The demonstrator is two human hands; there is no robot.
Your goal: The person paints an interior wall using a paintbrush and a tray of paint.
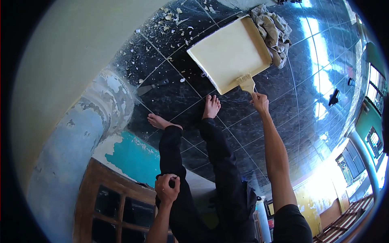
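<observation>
My right hand [260, 102] grips the handle of a paint brush [246, 84]. The brush's bristles rest at the near edge of a wide paint tray [266, 54], which holds cream-coloured paint [229, 50]. Over by my knee, my left hand [167, 187] is curled, thumb and fingers pressed together; what it holds, if anything, cannot be made out. A crumpled grey-beige cloth [272, 32] lies against the tray's far right side.
Dark tiled floor [259, 133] carries paint flakes [168, 28] at the upper left. A scraper [152, 86] lies near my bare feet [211, 107]. On the left stand a peeling column [69, 137] and a wooden-framed window [117, 202]. A black object [334, 97] lies at the right.
</observation>
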